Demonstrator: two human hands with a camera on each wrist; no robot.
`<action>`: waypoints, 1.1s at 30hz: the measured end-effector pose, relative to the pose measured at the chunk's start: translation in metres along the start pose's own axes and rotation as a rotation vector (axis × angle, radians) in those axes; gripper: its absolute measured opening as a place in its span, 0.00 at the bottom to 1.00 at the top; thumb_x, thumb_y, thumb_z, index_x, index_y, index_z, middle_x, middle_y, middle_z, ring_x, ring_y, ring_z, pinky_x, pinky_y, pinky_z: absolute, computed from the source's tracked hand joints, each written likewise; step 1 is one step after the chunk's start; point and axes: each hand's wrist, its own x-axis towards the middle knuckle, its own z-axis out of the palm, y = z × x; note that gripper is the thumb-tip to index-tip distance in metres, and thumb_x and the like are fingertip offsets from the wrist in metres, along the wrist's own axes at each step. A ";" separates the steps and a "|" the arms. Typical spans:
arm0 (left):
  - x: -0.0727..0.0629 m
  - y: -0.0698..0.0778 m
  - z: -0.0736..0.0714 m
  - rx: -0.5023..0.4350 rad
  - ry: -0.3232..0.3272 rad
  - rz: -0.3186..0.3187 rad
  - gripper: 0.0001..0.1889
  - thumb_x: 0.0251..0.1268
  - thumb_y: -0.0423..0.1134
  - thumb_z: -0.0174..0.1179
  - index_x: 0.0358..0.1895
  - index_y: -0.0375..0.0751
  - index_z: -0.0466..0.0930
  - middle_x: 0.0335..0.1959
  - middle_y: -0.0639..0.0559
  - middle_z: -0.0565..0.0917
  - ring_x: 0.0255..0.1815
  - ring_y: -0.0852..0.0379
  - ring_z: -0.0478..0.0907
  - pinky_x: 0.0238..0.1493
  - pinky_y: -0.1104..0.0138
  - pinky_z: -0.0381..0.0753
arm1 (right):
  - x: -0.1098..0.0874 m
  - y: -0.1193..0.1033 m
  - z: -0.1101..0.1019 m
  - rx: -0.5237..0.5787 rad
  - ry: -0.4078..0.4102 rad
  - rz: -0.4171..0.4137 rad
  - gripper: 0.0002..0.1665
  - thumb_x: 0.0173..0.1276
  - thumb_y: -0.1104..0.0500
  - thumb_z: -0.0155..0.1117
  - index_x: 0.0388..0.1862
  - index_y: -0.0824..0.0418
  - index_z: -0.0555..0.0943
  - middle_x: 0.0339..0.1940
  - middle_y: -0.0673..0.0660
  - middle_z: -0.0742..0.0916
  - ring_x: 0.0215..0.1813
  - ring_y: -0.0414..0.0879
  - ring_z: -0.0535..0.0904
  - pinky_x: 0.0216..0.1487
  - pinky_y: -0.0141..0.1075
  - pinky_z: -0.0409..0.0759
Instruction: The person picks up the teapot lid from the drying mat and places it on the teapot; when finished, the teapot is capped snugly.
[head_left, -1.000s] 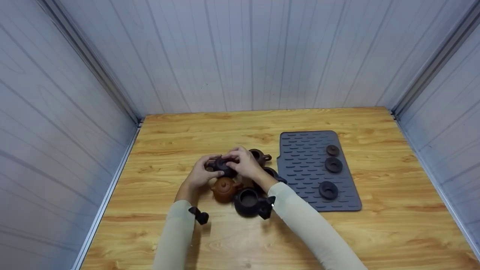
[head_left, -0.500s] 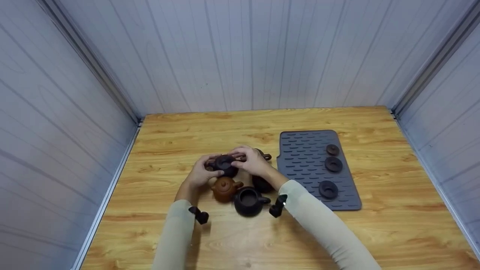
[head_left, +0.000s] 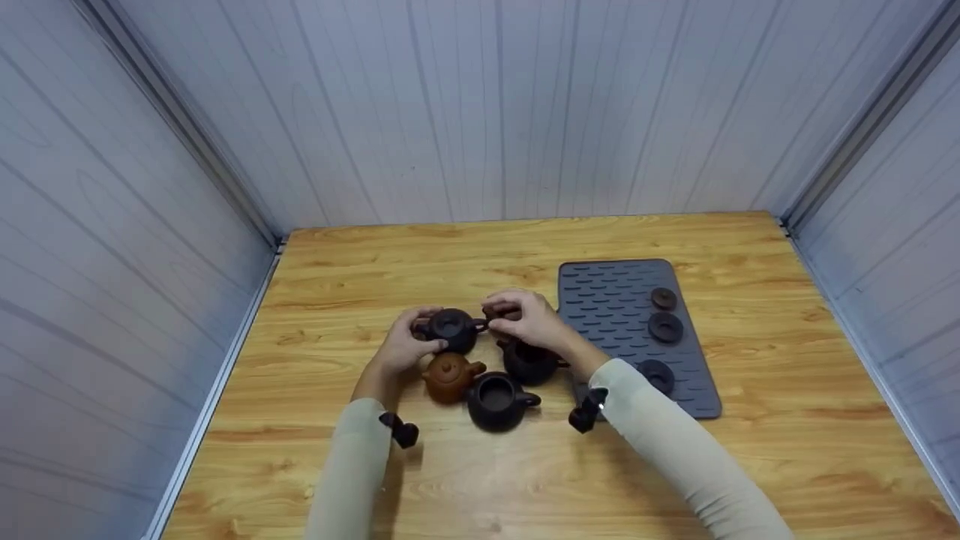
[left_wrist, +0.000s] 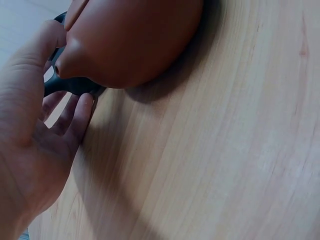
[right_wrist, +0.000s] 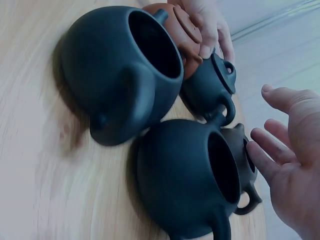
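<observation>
I'm watching the middle of the head view: the left hand [head_left: 405,341] is curled round the spout side of the lidded black teapot [head_left: 452,341], thumb on the near side, fingers on the far side. Just right of it, the right hand [head_left: 534,321] has its fingers spread and, from the right wrist feed, grips nothing — it hangs beside the mouth of the small dark brown teapot [right_wrist: 235,142], mostly hidden from above. What worries me is the crowding. Below the left hand sits the lidded orange-brown teapot [head_left: 448,381], then the lidless black teapot [head_left: 491,418] at lower centre, and a second lidless black teapot [head_left: 529,367] to its upper right. If the left hand drags its pot toward the bottom of the frame, I'd expect spout to knock handle and clay to chip. Should it tip that pot, the lid could slide off, as no finger seems to pin it. And a careless right forearm — its sleeve [head_left: 660,420] crosses the mat [head_left: 600,307] at right — might sweep the lowest of the three loose lids [head_left: 665,328].
</observation>
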 end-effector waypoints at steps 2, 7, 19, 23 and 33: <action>0.000 0.002 0.001 -0.009 0.002 -0.013 0.34 0.69 0.26 0.72 0.78 0.34 0.77 0.78 0.31 0.77 0.78 0.32 0.77 0.78 0.47 0.75 | -0.003 0.001 -0.005 0.009 -0.001 0.005 0.23 0.80 0.69 0.71 0.71 0.71 0.85 0.71 0.73 0.88 0.73 0.70 0.86 0.75 0.60 0.85; 0.001 0.012 0.000 0.015 -0.026 -0.036 0.34 0.70 0.25 0.71 0.79 0.33 0.76 0.79 0.30 0.76 0.79 0.30 0.75 0.80 0.43 0.75 | -0.012 0.005 -0.018 0.050 0.019 0.028 0.23 0.80 0.69 0.70 0.71 0.74 0.83 0.73 0.74 0.86 0.74 0.71 0.83 0.78 0.61 0.82; 0.012 0.020 -0.009 0.203 -0.080 0.068 0.39 0.72 0.45 0.76 0.84 0.43 0.74 0.83 0.32 0.73 0.86 0.28 0.68 0.84 0.35 0.71 | -0.027 0.019 -0.061 -0.040 0.101 0.006 0.23 0.78 0.69 0.73 0.69 0.72 0.85 0.70 0.73 0.86 0.75 0.75 0.83 0.75 0.61 0.85; 0.014 0.040 -0.003 0.235 -0.054 0.088 0.40 0.73 0.43 0.76 0.85 0.43 0.73 0.84 0.33 0.74 0.88 0.30 0.67 0.86 0.33 0.67 | -0.033 0.025 -0.076 -0.070 0.123 0.018 0.23 0.79 0.68 0.73 0.70 0.70 0.86 0.71 0.73 0.86 0.75 0.74 0.82 0.75 0.61 0.85; 0.028 0.064 0.017 0.307 -0.075 0.140 0.40 0.74 0.46 0.77 0.86 0.54 0.72 0.84 0.40 0.78 0.85 0.36 0.74 0.82 0.38 0.76 | -0.051 0.040 -0.111 -0.145 0.218 0.045 0.22 0.79 0.67 0.73 0.70 0.70 0.86 0.71 0.71 0.87 0.74 0.72 0.84 0.75 0.62 0.84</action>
